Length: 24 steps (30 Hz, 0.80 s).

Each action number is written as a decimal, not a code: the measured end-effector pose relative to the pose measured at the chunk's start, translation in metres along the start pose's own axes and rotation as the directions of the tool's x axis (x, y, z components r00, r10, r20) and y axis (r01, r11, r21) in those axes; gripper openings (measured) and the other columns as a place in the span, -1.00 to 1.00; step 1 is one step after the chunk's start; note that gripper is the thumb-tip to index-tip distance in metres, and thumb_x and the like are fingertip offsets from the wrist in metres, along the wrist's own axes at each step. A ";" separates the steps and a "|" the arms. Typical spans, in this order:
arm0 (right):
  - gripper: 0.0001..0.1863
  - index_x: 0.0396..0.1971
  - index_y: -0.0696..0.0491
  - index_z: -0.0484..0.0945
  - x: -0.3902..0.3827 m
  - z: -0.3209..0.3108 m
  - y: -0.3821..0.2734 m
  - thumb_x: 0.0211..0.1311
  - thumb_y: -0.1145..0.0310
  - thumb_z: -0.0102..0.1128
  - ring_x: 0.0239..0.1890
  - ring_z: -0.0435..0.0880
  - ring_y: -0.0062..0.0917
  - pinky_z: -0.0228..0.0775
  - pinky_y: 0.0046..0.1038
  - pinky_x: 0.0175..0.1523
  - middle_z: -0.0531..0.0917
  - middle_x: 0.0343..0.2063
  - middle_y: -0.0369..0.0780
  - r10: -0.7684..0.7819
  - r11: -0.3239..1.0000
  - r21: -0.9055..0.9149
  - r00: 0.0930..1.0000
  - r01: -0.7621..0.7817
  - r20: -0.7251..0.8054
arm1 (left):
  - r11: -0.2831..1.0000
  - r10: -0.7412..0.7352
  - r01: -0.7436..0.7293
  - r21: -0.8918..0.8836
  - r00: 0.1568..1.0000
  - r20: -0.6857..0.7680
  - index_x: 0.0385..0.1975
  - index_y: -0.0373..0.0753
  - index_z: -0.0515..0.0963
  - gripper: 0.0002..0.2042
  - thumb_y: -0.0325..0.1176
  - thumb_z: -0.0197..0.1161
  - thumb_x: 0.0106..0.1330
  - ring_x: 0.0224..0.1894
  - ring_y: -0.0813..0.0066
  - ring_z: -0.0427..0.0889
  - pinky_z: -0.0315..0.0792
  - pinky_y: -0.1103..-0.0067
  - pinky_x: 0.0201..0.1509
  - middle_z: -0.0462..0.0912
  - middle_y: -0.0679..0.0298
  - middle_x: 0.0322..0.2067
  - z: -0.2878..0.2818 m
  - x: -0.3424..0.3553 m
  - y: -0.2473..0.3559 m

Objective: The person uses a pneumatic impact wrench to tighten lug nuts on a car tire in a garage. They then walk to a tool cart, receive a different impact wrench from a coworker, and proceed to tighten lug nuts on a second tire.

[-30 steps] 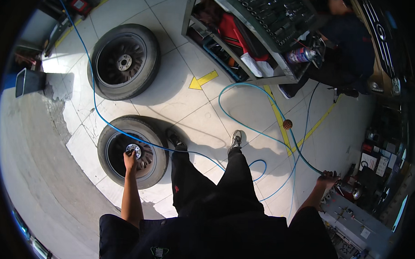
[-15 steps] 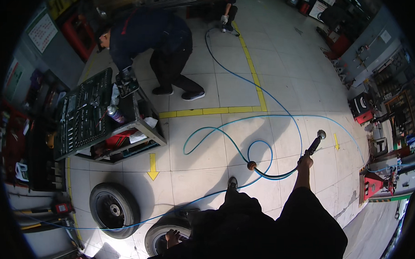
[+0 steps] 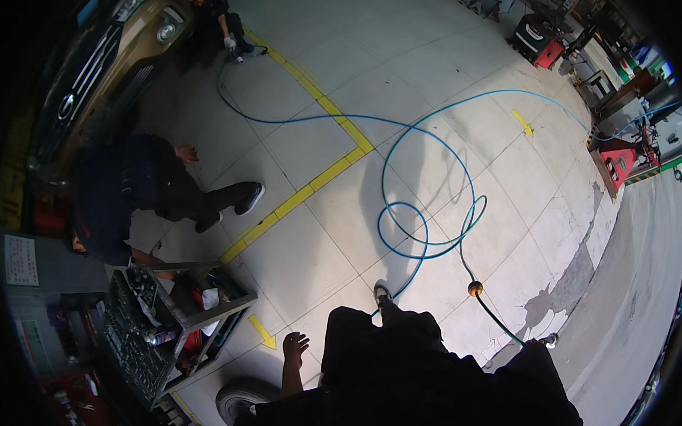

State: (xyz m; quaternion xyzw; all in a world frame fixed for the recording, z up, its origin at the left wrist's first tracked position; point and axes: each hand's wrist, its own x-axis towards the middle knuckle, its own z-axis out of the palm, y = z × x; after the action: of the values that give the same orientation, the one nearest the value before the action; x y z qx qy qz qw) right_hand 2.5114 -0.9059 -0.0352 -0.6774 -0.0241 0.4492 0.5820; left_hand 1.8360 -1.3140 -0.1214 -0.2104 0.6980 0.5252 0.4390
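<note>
My left hand hangs over the floor with its fingers apart and nothing in them. Below it lies a black tyre, partly covered by my arm. My right hand is out of sight behind the dark sleeve. Past that sleeve pokes the round metal head of an air tool. A blue-green air hose runs toward the same spot, with a brown ball on it. The hose loops across the tiles in front of me.
A tool cart with an open socket set stands at the left, a co-worker bending beside it. Another person crouches by a gold car. Yellow tape marks the floor. A red jack stands far right.
My view has swung right. My left hand has come up off the tyre. My right arm, stretched forward with the air tool before, is now drawn back toward my body. The co-worker has turned.
</note>
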 end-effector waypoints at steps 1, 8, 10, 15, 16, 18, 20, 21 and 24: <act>-0.71 -0.58 -0.10 0.29 -0.017 -0.007 0.006 0.28 0.11 0.02 -0.74 0.21 -0.67 0.07 -0.65 -0.64 0.24 -0.74 -0.41 0.018 0.999 0.052 0.996 -0.014 -0.082 | 0.999 -0.031 0.031 0.011 0.999 0.021 -0.03 -0.24 0.36 -0.69 -0.22 0.09 0.33 -0.18 0.17 0.64 0.51 0.37 -0.17 0.57 0.06 -0.13 0.009 0.012 0.005; -0.67 -0.60 -0.11 0.24 -0.125 0.018 0.086 0.31 0.06 -0.05 -0.77 0.15 -0.68 0.00 -0.64 -0.69 0.20 -0.76 -0.42 0.113 0.967 0.253 0.908 -0.008 -0.403 | 0.937 -0.242 0.173 0.303 0.948 0.208 -0.25 -0.15 0.40 -0.84 -0.22 0.07 0.32 -0.37 0.29 0.61 0.51 0.39 -0.25 0.59 0.20 -0.29 0.024 0.108 0.025; -0.65 -0.61 -0.11 0.23 -0.158 0.031 0.111 0.31 0.05 -0.07 -0.78 0.13 -0.68 -0.02 -0.63 -0.70 0.19 -0.77 -0.42 0.135 0.951 0.308 0.875 0.017 -0.464 | 0.891 -0.327 0.206 0.405 0.909 0.259 -0.27 -0.13 0.40 -0.85 -0.22 0.07 0.31 -0.36 0.29 0.61 0.51 0.39 -0.26 0.59 0.22 -0.30 0.027 0.144 0.046; -0.62 -0.62 -0.12 0.19 -0.226 0.093 0.160 0.33 0.01 -0.11 -0.81 0.09 -0.68 -0.08 -0.62 -0.74 0.17 -0.79 -0.42 0.191 0.914 0.402 0.814 0.057 -0.549 | 0.857 -0.501 0.396 0.329 0.787 0.359 -0.32 -0.10 0.40 -0.86 -0.21 0.09 0.31 -0.35 0.29 0.62 0.50 0.38 -0.27 0.58 0.26 -0.33 0.024 0.261 0.190; -0.61 -0.63 -0.12 0.18 -0.241 0.096 0.165 0.33 0.00 -0.12 -0.82 0.08 -0.68 -0.09 -0.62 -0.75 0.16 -0.79 -0.42 0.206 0.898 0.431 0.790 0.082 -0.578 | 0.880 -0.454 0.330 0.342 0.798 0.396 -0.36 -0.07 0.40 -0.88 -0.20 0.09 0.32 -0.35 0.30 0.63 0.49 0.37 -0.28 0.59 0.30 -0.37 0.031 0.295 0.228; -0.60 -0.63 -0.12 0.17 -0.260 0.117 0.171 0.34 -0.01 -0.14 -0.83 0.06 -0.68 -0.11 -0.62 -0.76 0.15 -0.80 -0.42 0.214 0.889 0.446 0.768 0.103 -0.604 | 0.807 -0.295 0.241 0.539 0.956 0.014 -0.36 -0.13 0.40 -0.87 -0.24 0.06 0.32 -0.43 0.33 0.63 0.46 0.41 -0.36 0.59 0.25 -0.41 0.085 0.322 0.322; -0.59 -0.64 -0.12 0.16 -0.275 0.138 0.178 0.35 -0.02 -0.16 -0.84 0.04 -0.68 -0.13 -0.61 -0.77 0.14 -0.81 -0.42 0.221 0.882 0.454 0.741 0.125 -0.634 | 0.906 -0.165 0.140 0.400 0.986 0.028 -0.40 -0.18 0.40 -0.90 -0.32 0.00 0.26 -0.55 0.40 0.56 0.41 0.45 -0.49 0.52 0.26 -0.50 0.126 0.364 0.416; -0.58 -0.65 -0.13 0.15 -0.279 0.146 0.181 0.35 -0.03 -0.17 -0.84 0.03 -0.69 -0.14 -0.61 -0.78 0.14 -0.81 -0.42 0.221 0.879 0.455 0.726 0.141 -0.651 | 0.847 -0.295 0.172 0.503 0.940 0.174 -0.43 -0.17 0.39 -0.88 -0.28 0.02 0.27 -0.58 0.44 0.53 0.39 0.54 -0.52 0.47 0.30 -0.56 0.150 0.390 0.471; -0.56 -0.66 -0.13 0.13 -0.266 0.184 0.180 0.36 -0.05 -0.20 -0.86 0.01 -0.69 -0.17 -0.60 -0.80 0.12 -0.83 -0.43 0.234 0.872 0.467 0.710 0.149 -0.664 | 0.912 -0.008 -0.150 0.382 0.924 0.382 -0.48 -0.19 0.30 -0.85 -0.34 0.01 0.33 -0.62 0.53 0.40 0.35 0.60 -0.54 0.39 0.31 -0.53 0.243 0.423 0.588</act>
State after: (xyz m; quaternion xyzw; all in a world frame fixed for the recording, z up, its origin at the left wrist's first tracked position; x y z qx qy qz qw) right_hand 2.1470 -0.9705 -0.0118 -0.6272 0.3293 0.1622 0.6869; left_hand 1.2650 -0.8086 -0.1672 0.0152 0.7016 0.4158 0.5784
